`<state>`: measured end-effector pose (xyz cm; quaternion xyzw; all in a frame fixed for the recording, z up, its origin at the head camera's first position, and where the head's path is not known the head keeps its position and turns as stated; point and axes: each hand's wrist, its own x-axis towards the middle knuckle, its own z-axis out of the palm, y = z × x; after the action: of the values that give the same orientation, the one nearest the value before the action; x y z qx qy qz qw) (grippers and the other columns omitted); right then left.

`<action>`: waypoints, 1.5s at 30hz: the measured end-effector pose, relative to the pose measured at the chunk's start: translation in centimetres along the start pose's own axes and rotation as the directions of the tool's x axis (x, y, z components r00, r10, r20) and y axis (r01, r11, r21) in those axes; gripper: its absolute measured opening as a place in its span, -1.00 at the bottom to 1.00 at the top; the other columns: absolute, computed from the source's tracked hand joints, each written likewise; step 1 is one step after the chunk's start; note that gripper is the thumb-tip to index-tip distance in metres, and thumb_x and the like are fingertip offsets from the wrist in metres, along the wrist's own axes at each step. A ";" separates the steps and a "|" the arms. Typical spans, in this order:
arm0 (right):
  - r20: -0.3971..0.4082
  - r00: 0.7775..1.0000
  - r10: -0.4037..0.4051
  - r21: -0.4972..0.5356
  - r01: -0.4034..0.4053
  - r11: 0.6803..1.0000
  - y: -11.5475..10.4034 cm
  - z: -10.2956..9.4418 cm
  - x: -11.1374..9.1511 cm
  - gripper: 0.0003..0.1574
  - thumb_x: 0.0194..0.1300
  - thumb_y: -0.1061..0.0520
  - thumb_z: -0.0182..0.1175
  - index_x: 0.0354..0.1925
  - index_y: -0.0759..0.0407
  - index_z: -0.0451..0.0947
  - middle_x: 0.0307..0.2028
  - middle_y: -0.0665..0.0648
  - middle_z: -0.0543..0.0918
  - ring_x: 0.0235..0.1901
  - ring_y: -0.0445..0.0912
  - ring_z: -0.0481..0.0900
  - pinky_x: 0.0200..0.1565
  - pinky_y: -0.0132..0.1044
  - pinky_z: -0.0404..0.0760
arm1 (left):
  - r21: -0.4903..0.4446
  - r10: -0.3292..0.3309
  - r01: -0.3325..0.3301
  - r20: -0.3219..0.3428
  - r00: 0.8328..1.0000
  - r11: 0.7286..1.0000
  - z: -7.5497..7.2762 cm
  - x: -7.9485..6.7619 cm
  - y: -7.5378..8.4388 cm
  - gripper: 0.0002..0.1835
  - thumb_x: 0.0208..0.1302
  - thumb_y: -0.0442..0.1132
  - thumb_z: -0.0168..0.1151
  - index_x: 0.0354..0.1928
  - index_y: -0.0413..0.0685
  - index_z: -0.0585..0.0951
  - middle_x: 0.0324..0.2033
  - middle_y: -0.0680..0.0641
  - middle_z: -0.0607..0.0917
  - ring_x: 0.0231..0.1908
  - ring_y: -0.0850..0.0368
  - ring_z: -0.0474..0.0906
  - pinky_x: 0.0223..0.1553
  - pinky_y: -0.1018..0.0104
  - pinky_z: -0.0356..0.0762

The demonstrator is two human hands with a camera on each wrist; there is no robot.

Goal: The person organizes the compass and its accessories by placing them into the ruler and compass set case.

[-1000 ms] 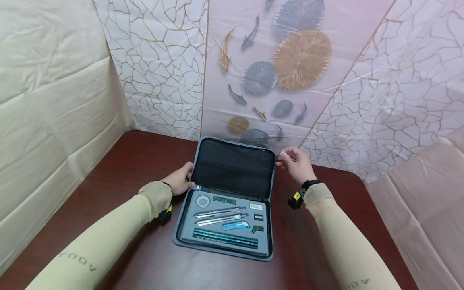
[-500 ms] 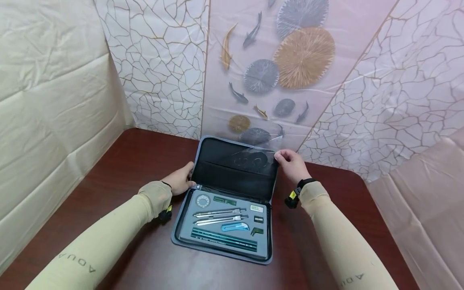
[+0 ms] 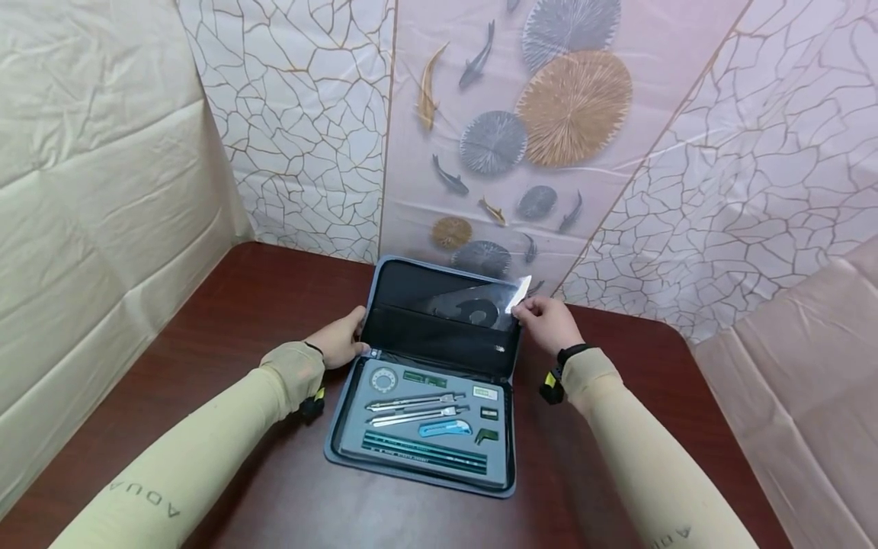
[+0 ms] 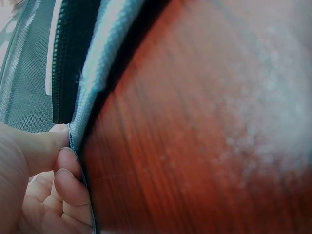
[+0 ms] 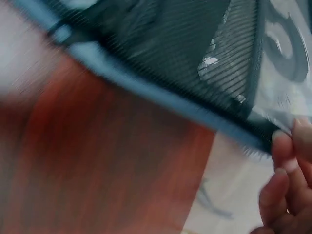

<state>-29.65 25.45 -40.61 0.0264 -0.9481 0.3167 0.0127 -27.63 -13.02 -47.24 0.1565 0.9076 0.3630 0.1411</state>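
A grey zip case (image 3: 420, 479) lies open on the table, its black-lined lid raised at the back. At the hinge's left end my left hand (image 3: 336, 341) pinches the fabric edge between thumb and fingers. By the lid's right side, my right hand (image 3: 552, 326) pinches a clear plastic set square (image 3: 519, 293) with curved cut-outs. Its lower part reaches behind the mesh pocket (image 5: 180, 63) of the lid, as the right wrist view shows, while its upper part stands out above the pocket's edge.
The case's grey insert holds two metal compasses (image 3: 414, 418), a blue utility knife (image 3: 446, 428), several green pencils (image 3: 425, 453), a white eraser (image 3: 485, 392), a sharpener (image 3: 489, 412) and a round white dial (image 3: 383, 380). Patterned wall covering (image 3: 309, 152) rises behind the reddish-brown table (image 3: 274, 297).
My right hand has moved left and down along the lid's right side, bringing the set square down against the lid and into the pocket. My left hand keeps its place at the hinge.
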 end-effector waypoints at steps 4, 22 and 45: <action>0.013 1.000 -0.006 -0.032 0.007 0.999 0.2 0.2 -0.5 -0.60 0.43 -0.15 0.09 -0.27 0.15 0.57 -0.45 0.12 0.49 -0.47 0.03 0.36 -0.40 -0.14 0.34 | -0.005 -0.005 0.005 0.004 1.000 1.000 0.0 -0.1 -0.1 -0.70 0.35 -0.33 0.20 -0.05 -0.07 0.27 -0.19 -0.15 0.47 -0.34 0.00 0.46 -0.29 0.16 0.40; -0.116 0.965 0.236 0.406 -0.171 0.898 -2.5 0.5 0.5 -0.32 0.19 -0.43 0.18 -0.30 0.17 0.50 -0.39 0.08 0.39 -0.41 -0.03 0.33 -0.36 -0.22 0.32 | -0.015 -0.021 0.021 0.024 0.999 1.000 -0.1 -0.4 0.5 -0.73 0.38 -0.32 0.16 -0.06 -0.07 0.26 -0.18 -0.13 0.48 -0.32 0.00 0.46 -0.26 0.16 0.40; -0.135 0.989 -0.055 -0.090 0.043 0.995 -0.4 1.2 -0.1 -0.37 0.41 -0.34 -0.03 -0.43 0.12 0.59 -0.65 0.12 0.41 -0.59 0.04 0.34 -0.47 -0.13 0.32 | -0.020 -0.023 0.023 0.028 0.999 1.000 0.2 -0.1 -0.1 -0.75 0.39 -0.31 0.16 -0.08 -0.06 0.27 -0.20 -0.13 0.46 -0.31 0.01 0.45 -0.26 0.16 0.40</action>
<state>-29.52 24.46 -41.35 0.0273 -0.9569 0.2758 0.0866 -27.48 -13.03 -47.39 0.1497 0.9036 0.3685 0.1592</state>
